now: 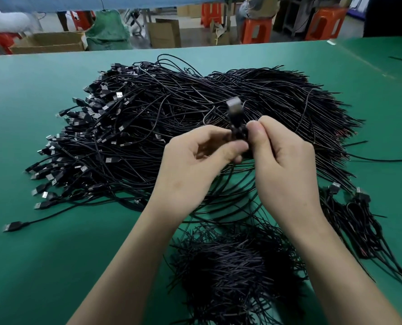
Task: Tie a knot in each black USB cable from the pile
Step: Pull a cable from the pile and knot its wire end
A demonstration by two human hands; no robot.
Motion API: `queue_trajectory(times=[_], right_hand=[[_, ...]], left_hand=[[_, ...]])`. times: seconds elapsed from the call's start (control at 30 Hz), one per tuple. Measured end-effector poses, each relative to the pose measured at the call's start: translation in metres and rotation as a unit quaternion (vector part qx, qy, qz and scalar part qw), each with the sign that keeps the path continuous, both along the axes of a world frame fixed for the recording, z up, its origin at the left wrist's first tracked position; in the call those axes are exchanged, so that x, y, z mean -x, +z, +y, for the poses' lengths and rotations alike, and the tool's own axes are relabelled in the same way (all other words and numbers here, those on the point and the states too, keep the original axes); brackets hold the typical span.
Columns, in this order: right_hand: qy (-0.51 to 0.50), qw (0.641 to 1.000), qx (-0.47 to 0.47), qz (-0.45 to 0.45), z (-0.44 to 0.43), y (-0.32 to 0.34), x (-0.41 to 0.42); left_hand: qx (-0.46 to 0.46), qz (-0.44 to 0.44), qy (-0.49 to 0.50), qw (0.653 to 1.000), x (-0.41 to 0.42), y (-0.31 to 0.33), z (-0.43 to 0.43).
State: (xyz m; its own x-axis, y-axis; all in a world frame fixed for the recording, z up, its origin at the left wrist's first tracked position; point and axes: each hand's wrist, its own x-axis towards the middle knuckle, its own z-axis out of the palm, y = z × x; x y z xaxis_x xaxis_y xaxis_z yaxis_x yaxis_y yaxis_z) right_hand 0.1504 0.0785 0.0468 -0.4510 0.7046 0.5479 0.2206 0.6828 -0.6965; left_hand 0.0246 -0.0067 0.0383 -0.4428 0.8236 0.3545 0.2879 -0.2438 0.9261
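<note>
Green counter (54, 266) carrying a broad pile (172, 118) of black USB cables, plugs fanned to the left and bare ends to the right. A smaller heap (230, 266) of cables lies at the near edge between the forearms, and a thin bundle (359, 219) lies to the right. Both bare forearms rise from the lower edge and converge above the near side of the pile. Left hand (190, 170): fingers curled, grip pinching the held cable (236, 127) between thumb and forefinger. Right hand (284, 165): knuckles towards the camera, grip pinching the same cable just beside the left. The cable's plug (233, 103) stands blurred above the fingertips. Orange stools (256, 30) stand beyond the counter.
</note>
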Motion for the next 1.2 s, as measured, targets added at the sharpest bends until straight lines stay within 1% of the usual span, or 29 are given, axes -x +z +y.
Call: queue_trajectory(times=[0.07, 0.2, 0.33, 0.43, 0.5, 0.57, 0.63, 0.7, 0.73, 0.77, 0.87, 0.9, 0.93, 1.0, 1.03, 1.07, 1.13, 1.17, 1.2], right_hand=[[0.006, 1.0, -0.017, 0.004, -0.003, -0.001, 0.002], [0.008, 0.997, -0.074, -0.02, -0.004, -0.001, 0.003], [0.024, 0.988, -0.147, -0.033, -0.003, 0.0, 0.0], [0.034, 0.976, -0.211, -0.042, -0.001, 0.0, 0.0], [0.045, 0.972, -0.227, -0.042, -0.001, -0.002, -0.001], [0.055, 0.982, -0.179, -0.037, 0.001, -0.004, -0.002], [0.066, 0.993, -0.083, -0.047, 0.003, -0.001, -0.005], [0.082, 0.992, 0.014, -0.091, 0.004, 0.004, -0.008], [0.09, 0.988, 0.047, -0.113, 0.004, 0.006, -0.01], [0.095, 0.985, 0.062, -0.132, 0.005, 0.009, -0.012], [0.079, 0.979, 0.054, -0.179, 0.011, 0.019, -0.023], [0.073, 0.975, 0.053, -0.203, 0.017, 0.023, -0.029], [0.064, 0.968, 0.056, -0.236, 0.023, 0.026, -0.036], [0.033, 0.951, 0.075, -0.298, 0.039, 0.03, -0.052], [0.012, 0.942, 0.096, -0.32, 0.047, 0.029, -0.06], [-0.012, 0.934, 0.124, -0.336, 0.055, 0.026, -0.067], [-0.062, 0.913, 0.172, -0.366, 0.069, 0.018, -0.079], [-0.084, 0.902, 0.187, -0.38, 0.076, 0.013, -0.084], [-0.102, 0.893, 0.198, -0.392, 0.082, 0.009, -0.087]], left_hand=[[0.017, 0.012, 0.019, 1.0, 0.002, -0.001, 0.0], [0.066, -0.019, -0.008, 0.998, 0.001, -0.001, 0.0], [0.116, -0.09, -0.057, 0.987, 0.003, -0.001, -0.001], [0.165, -0.159, -0.099, 0.968, 0.007, 0.0, -0.002], [0.181, -0.18, -0.122, 0.959, 0.008, -0.001, -0.002], [0.164, -0.179, -0.109, 0.964, 0.006, -0.001, 0.0], [0.133, -0.173, -0.068, 0.973, 0.004, -0.002, 0.002], [0.113, -0.182, -0.027, 0.976, 0.001, -0.007, 0.004], [0.106, -0.191, -0.02, 0.976, 0.0, -0.01, 0.006], [0.101, -0.201, -0.022, 0.974, -0.001, -0.011, 0.007], [0.113, -0.216, -0.057, 0.968, 0.0, -0.01, 0.006], [0.127, -0.189, -0.058, 0.972, 0.002, -0.01, 0.005], [0.139, -0.14, -0.041, 0.98, 0.005, -0.01, 0.004], [0.141, -0.025, 0.049, 0.988, 0.015, -0.011, 0.0], [0.143, 0.032, 0.114, 0.983, 0.022, -0.012, -0.002], [0.152, 0.1, 0.187, 0.965, 0.029, -0.013, -0.005], [0.176, 0.234, 0.312, 0.904, 0.046, -0.015, -0.012], [0.186, 0.271, 0.351, 0.877, 0.054, -0.017, -0.015], [0.202, 0.289, 0.375, 0.857, 0.062, -0.019, -0.019]])
